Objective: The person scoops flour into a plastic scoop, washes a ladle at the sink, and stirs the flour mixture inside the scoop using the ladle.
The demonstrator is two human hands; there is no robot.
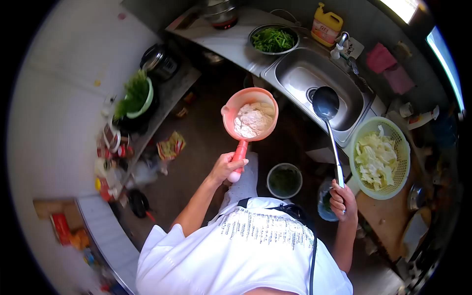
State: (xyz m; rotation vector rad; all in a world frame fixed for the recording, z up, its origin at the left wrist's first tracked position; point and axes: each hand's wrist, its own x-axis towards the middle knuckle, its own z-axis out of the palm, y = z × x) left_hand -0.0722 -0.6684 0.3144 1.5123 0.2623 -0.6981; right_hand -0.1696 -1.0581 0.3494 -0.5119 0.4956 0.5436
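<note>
Just ahead of the white shirt (255, 255), above the floor (204, 118), is a pink dipper (239, 102) of white powder (252, 120); left hand (228, 168) grasps its handle. Judged light, stiff, nose-heavy; powder likely soft, spills if tilted. Best hold: handle, near the cup. Right hand (343, 201) clasps the ladle (325, 104) near its handle end; its bowl overlaps the sink (295, 73) in view. Likely rigid, slick if wet.

Smooth plastic meets shiny metal in a softly glossy dipper (247, 97) and a polished, long-handled ladle (325, 102).
The powder (252, 122) looks matt and lumpy; the sink (299, 69) is satiny metal, the colander (404, 157) pierced plastic, the jug (326, 26) glossy plastic, the shirt (236, 265) matt cloth.
</note>
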